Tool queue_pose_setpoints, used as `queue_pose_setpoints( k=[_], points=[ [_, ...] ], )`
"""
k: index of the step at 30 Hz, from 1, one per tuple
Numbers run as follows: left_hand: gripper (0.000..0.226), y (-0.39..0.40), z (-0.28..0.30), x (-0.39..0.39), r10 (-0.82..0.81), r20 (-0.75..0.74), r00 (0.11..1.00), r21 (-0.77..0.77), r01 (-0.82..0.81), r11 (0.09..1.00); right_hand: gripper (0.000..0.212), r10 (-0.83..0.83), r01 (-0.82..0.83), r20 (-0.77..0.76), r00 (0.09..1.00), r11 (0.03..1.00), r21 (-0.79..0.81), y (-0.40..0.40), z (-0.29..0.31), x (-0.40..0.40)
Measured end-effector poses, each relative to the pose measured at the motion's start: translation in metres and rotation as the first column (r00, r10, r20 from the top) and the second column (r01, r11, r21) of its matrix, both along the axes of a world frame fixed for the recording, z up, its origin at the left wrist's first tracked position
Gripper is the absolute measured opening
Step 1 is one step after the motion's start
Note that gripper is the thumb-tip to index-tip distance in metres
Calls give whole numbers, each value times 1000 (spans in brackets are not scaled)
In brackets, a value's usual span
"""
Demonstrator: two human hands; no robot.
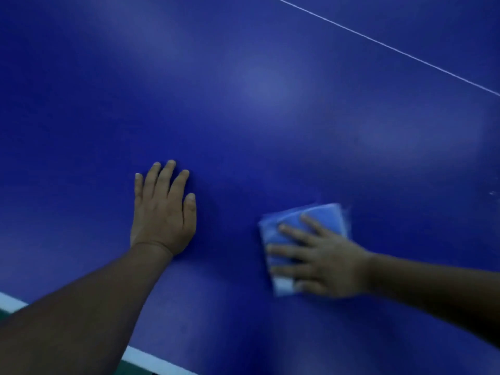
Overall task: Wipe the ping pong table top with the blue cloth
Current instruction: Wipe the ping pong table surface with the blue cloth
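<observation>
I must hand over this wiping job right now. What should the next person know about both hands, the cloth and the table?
Left hand: flat on the table top, fingers straight, holding nothing; it looks like a brace.
Right hand: spread fingers pressing the folded blue cloth onto the table, to the right of the left hand. Hand and cloth are blurred.
Table: the near edge with its white border is at lower left; a thin white line crosses the far right.
Done: cannot tell which parts are already wiped.
Left: probably most of the surface beyond the cloth, toward the white line.
</observation>
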State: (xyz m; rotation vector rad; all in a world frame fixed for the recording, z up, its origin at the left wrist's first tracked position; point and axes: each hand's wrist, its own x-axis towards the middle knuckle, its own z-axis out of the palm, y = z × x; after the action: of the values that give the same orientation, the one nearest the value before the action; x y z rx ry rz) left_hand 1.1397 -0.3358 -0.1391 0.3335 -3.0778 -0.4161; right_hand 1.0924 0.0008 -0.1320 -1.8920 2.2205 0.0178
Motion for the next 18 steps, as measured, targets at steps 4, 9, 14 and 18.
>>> queue_pose_setpoints(
  k=[4,9,14,18],
  points=[
    [59,2,3,1,-19,3,1000,-15,19,1000,63,-748,748,-60,661,663,-14,45,4,-85],
    [64,8,10,0,-30,33,999,-20,31,999,59,-904,899,-60,424,428,-94,-9,-5,-21],
    [64,16,14,0,-60,42,997,-21,61,998,49,-230,232,55,972,973,-23,19,-7,112],
    [59,43,23,-4,-188,18,982,13,187,982,63,-720,721,-55,692,693,-10,88,-3,-3]
  ],
)
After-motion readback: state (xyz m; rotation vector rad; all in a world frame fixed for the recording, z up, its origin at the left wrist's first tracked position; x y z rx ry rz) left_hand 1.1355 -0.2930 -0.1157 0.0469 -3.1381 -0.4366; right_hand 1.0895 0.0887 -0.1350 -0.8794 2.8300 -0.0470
